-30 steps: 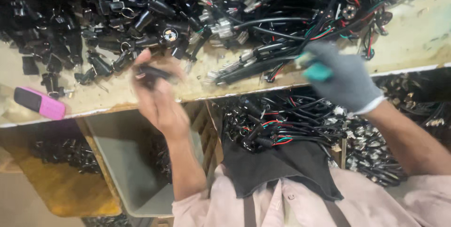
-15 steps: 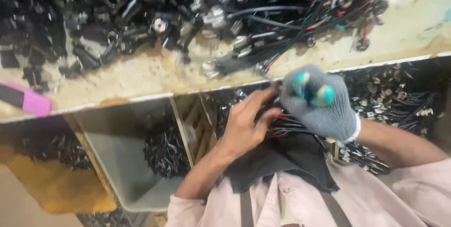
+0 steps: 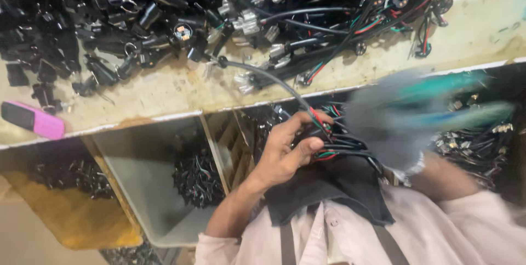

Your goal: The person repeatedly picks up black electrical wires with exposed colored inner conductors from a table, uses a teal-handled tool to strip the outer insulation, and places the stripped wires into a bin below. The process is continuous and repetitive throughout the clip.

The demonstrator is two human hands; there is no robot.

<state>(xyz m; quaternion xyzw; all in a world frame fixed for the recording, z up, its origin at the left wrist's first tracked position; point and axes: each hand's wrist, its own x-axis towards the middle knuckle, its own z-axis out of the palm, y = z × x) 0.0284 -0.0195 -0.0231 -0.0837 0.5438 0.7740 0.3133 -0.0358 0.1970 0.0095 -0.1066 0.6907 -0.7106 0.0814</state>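
My bare left hand (image 3: 287,150) is low at the centre, below the bench edge, with its fingers closed around a black cable (image 3: 263,76) whose end splits into red, green and black wires. That cable runs up onto the bench toward a pile of black connectors (image 3: 164,18). My right hand (image 3: 400,122) wears a grey glove with teal fingertips and is smeared by motion blur just right of the left hand; whether it holds anything cannot be told. A dark cloth (image 3: 334,188) lies on my lap under both hands.
A worn beige bench top (image 3: 164,92) carries heaps of black plugs and wire harnesses (image 3: 350,13). A pink marker (image 3: 34,122) lies at its left edge. Under the bench stand a grey bin (image 3: 142,188) with black parts, a yellow tray (image 3: 71,210), and more wired parts (image 3: 471,144) at right.
My left hand came down from the bench top to my lap and closed on the cable's wires. The gloved right hand dropped from the bench and is now swinging fast to the right.
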